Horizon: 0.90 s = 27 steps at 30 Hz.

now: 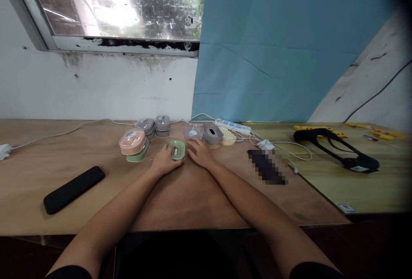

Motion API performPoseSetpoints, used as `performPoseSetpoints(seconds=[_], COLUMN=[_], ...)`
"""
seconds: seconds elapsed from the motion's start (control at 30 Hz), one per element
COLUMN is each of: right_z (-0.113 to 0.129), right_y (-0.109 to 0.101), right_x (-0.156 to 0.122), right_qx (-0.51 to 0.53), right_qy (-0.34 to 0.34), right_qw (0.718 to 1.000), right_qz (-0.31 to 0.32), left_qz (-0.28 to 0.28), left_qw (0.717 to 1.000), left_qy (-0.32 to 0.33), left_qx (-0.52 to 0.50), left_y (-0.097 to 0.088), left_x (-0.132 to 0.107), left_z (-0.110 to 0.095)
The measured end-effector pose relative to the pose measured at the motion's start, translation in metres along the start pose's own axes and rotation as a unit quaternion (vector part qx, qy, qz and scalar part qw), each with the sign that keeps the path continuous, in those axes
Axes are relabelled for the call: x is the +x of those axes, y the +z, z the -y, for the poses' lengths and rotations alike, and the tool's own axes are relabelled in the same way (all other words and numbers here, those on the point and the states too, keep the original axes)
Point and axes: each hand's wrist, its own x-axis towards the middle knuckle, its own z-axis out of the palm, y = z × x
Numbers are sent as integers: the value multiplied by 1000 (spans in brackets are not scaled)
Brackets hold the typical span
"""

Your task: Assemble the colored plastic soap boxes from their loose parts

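Observation:
A small light-green rounded box (178,153), with an oblong pale part in its middle, lies on the brown table in front of me. My left hand (163,161) grips its left side, fingers along the far edge and thumb along the near edge. On the other side, my right hand (201,153) rests with its fingers apart, close to the box's right edge. Its fingertips reach the near edge of some clear plastic lids (193,132); whether they touch is unclear. Right of these lids stand stacked grey scalloped pieces (212,134) and cream scalloped pieces (227,136).
To the left are a pink lidded box (132,141) on a green one (139,155), grey boxes (162,125) and a black oblong case (74,189). A power strip (232,126) with cables lies behind. At right are a pixelated dark object (265,168) and a black headband-like frame (337,146).

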Motion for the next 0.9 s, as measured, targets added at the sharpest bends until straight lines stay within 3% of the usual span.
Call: performPoseSetpoints(seconds=[0.13, 0.4, 0.5, 0.7, 0.9], right_z=[5, 2, 2, 0, -6], right_y=[0, -2, 0, -2, -5], right_x=[-2, -3, -3, -2, -3], right_qx=[24, 37, 24, 9, 1], right_qy=[-23, -24, -14, 91, 101], right_qw=[999, 999, 1000, 992, 988], right_qz=[35, -1, -12, -86, -118], left_qz=[-45, -96, -77, -100, -68], left_qw=[994, 958, 958, 961, 960], left_qy=[-9, -18, 28, 114, 180], left_qx=[-102, -271, -275, -231, -206], left_y=[0, -3, -3, -3, -8], left_x=[4, 11, 7, -2, -5], left_z=[1, 8, 7, 2, -1])
